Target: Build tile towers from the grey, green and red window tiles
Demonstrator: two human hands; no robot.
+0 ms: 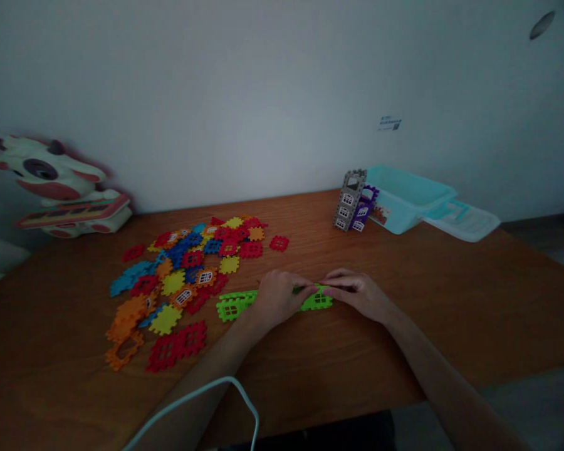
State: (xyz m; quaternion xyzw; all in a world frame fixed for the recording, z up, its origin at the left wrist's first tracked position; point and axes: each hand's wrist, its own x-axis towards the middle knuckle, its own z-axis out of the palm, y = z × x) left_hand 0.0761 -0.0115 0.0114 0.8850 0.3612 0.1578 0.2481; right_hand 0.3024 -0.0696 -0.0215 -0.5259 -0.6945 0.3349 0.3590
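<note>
Pinching green tile strip (232,305) with left hand (277,297) and right hand (357,291); beyond one built tower (352,200), facing many loose tiles (183,282).

One camera, worn on the head, looks forward and down across the brown wooden table (451,313) toward the pale plain wall (263,94) beyond the grip. The left hand (275,297) and right hand (360,291) meet on a flat green plastic tile strip (232,305) just below frame centre, near the lens. The view is dim and seems to bend far to either side of them.
</note>
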